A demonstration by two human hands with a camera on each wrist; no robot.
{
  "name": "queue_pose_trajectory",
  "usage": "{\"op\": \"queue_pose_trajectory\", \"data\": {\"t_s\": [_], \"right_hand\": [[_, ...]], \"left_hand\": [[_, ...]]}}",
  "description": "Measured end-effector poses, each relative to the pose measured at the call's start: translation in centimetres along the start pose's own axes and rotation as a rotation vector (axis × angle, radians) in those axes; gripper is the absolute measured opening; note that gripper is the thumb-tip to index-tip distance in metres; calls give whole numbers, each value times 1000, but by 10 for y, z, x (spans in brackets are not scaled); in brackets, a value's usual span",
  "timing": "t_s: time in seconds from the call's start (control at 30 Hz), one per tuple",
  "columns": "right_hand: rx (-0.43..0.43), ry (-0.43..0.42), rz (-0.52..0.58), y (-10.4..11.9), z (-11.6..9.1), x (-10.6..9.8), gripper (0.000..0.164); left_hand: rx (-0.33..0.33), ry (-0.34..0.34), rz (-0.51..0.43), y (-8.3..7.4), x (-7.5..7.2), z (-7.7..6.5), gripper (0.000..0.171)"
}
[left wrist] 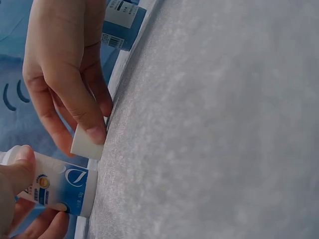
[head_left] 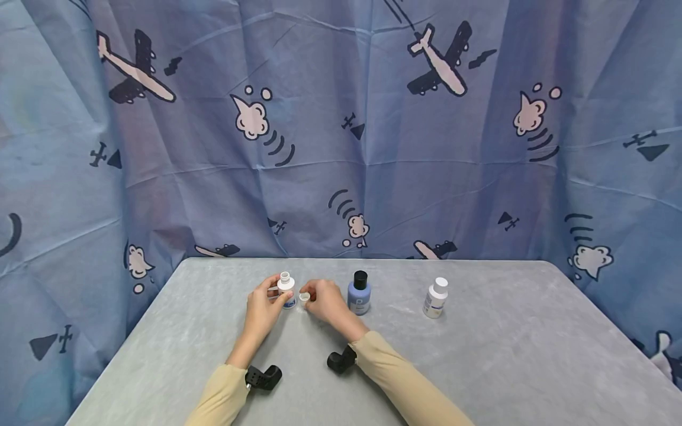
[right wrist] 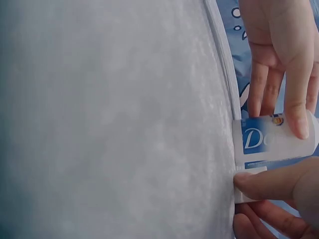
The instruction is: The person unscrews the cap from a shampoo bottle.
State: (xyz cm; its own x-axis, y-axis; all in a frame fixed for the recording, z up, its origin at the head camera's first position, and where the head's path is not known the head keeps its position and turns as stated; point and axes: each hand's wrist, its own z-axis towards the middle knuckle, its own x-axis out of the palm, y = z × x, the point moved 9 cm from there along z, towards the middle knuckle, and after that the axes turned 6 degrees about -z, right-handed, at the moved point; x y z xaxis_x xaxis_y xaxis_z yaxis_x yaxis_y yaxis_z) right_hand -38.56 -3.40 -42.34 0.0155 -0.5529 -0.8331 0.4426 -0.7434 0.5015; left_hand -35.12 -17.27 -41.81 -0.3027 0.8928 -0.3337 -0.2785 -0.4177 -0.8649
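My left hand grips a small white bottle with a blue-and-white label, thumb on one side and fingers on the other. The bottle stands upright on the table, its narrow neck uncovered. Just to the right of it, my right hand pinches a white cap between thumb and fingers. The cap's hollow side faces up, low at the tabletop. In the left wrist view the cap is close beside the base of the bottle. The right wrist view shows the bottle's printed label from the other side.
Right of my right hand stands a blue bottle with a black cap. Farther right is another white bottle with its white cap on. The grey table ends at the back against a blue curtain printed with airplanes.
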Motion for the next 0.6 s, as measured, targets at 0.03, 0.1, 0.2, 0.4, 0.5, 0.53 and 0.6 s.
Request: {"op": "queue_pose_trajectory", "data": {"t_s": [0.03, 0.1, 0.2, 0.4, 0.5, 0.53, 0.6], "right_hand": [[-7, -5, -9, 1, 0, 0, 23], [-11, -11, -25, 2, -1, 0, 23], [0, -15, -30, 1, -2, 0, 24], [24, 3, -11, -2, -2, 4, 26], [32, 19, 0, -2, -2, 4, 27], [32, 24, 4, -1, -2, 4, 27], [39, 35, 16, -1, -3, 3, 29]], "left_hand": [[-1, 0, 0, 0, 0, 0, 49], [-5, 0, -2, 1, 1, 0, 49], [-2, -5, -16, 1, 1, -1, 48], [-11, -11, -17, 0, 1, -3, 48], [-21, -5, -10, 1, 1, -3, 47], [-25, -4, -11, 1, 1, -3, 47], [-24, -4, -13, 1, 1, -3, 48]]}}
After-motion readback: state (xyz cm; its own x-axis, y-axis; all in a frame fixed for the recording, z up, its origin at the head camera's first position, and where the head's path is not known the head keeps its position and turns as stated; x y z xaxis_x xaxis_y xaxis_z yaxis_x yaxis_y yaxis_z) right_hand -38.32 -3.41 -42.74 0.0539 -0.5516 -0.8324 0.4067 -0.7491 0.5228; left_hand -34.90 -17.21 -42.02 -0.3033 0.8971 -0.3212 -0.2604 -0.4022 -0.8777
